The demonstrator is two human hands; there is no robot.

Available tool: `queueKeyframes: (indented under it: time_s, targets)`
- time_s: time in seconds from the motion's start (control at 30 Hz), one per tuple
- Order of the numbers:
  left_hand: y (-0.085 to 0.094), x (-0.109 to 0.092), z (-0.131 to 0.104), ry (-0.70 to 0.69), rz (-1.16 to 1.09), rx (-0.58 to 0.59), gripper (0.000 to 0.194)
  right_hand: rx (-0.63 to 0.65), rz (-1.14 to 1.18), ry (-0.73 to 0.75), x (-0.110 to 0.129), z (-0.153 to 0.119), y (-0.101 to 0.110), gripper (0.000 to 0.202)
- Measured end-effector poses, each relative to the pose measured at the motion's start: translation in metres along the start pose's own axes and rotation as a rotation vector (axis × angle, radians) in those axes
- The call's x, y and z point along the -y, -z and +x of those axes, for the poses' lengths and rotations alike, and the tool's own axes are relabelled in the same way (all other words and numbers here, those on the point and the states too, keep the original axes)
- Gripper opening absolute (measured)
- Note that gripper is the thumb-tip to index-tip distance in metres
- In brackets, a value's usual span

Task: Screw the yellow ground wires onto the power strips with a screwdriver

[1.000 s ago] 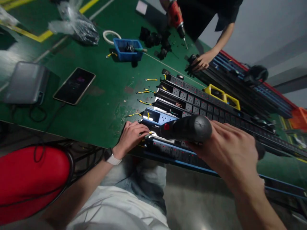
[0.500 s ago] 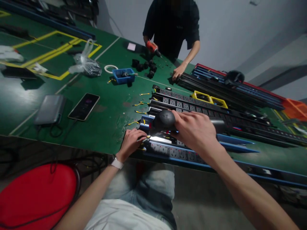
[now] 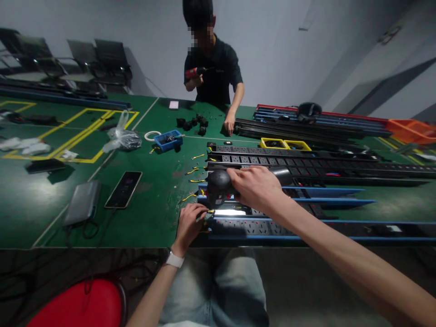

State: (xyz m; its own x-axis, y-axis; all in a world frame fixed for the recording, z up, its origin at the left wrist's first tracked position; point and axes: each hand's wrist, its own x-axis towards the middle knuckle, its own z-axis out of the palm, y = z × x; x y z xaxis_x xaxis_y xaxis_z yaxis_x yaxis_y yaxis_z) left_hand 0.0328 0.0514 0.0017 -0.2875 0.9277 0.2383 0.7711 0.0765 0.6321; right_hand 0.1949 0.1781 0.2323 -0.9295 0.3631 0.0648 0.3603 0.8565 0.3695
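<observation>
My right hand is wrapped round a black power drill, seen from behind and above. Its light falls on the end of a metal rail just below; the drill's tip is hidden. At that end my left hand pinches a short yellow wire. Nearest me lies a long power strip with a row of black sockets in a blue-edged channel. More socket strips lie parallel behind the drill, and several loose yellow wires stick out from their left ends.
Across the green table a co-worker holds a red drill and touches black rails. A blue bin, yellow bins, a phone and a power bank lie about. A red stool stands below left.
My view has tilted up, so the table sits lower. The co-worker's red drill has risen from near the tabletop to chest height. My hands stay at the same strip end.
</observation>
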Motion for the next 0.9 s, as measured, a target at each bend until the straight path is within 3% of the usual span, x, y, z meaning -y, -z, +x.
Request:
queueKeyframes:
  time_s: [0.13, 0.3, 0.43, 0.63, 0.9]
  targets:
    - [-0.001, -0.002, 0.001, 0.026, 0.012, 0.006, 0.021, -0.033, 0.015, 0.017, 0.003, 0.0, -0.003, 0.029]
    - [-0.005, 0.0, 0.0, 0.053, 0.009, 0.014, 0.018, 0.028, 0.054, 0.022, 0.003, 0.0, 0.002, 0.033]
    - [-0.007, 0.001, 0.001, 0.065, 0.02, 0.001, 0.017, 0.027, 0.194, 0.166, -0.007, 0.0, 0.011, 0.053]
    - [-0.015, 0.007, 0.002, 0.044, 0.064, -0.034, 0.019, 0.011, 0.198, 0.31, -0.018, 0.007, 0.008, 0.037]
    - [-0.027, 0.025, 0.004, -0.037, 0.097, -0.046, 0.021, -0.05, 0.205, 0.401, -0.018, 0.015, 0.008, 0.051]
